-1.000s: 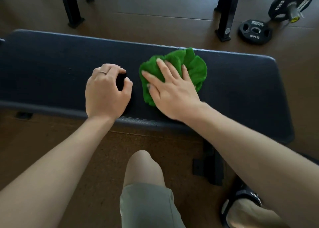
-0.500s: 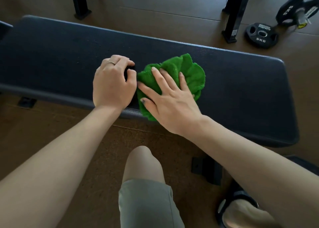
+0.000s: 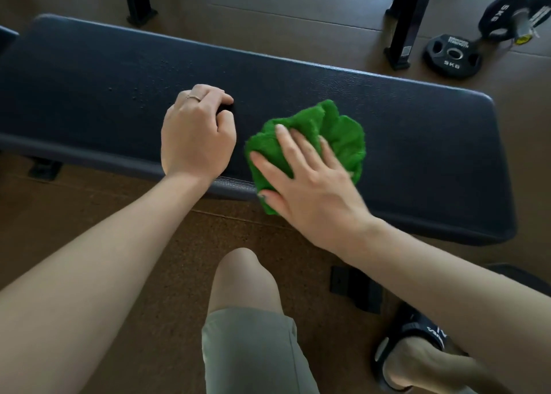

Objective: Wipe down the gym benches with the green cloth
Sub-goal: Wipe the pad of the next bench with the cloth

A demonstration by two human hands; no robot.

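Pressing down with flat, spread fingers, the right hand (image 3: 310, 185) pins the green cloth (image 3: 325, 137) to the bench pad (image 3: 417, 143); nothing is curled round the cloth, the palm and straight fingers simply bear on it. The cloth lies directly under this hand and bunches out beyond its fingertips, with one corner hanging over the pad's near edge by the thumb. It is a bright green, thick-piled terry, crumpled into loose folds rather than spread flat.

The bench's long axis runs crosswise to the forearm, so the unwiped length extends to either side of the hand, not ahead of it. Out past the little finger the pad carries on to its rounded end; past the thumb it runs much further, beyond the left hand (image 3: 198, 134). That hand rests on the pad just beside the cloth, apart from it, fingers loosely curled under; whether a small dark thing sits between thumb and forefinger I cannot tell. A scatter of small droplets or specks (image 3: 140, 92) shows on the pad beyond the left hand.

Judging from this, the right hand is the one to carry the stroke, sideways along the pad, and a sweep towards the thumb side would meet the left hand first.
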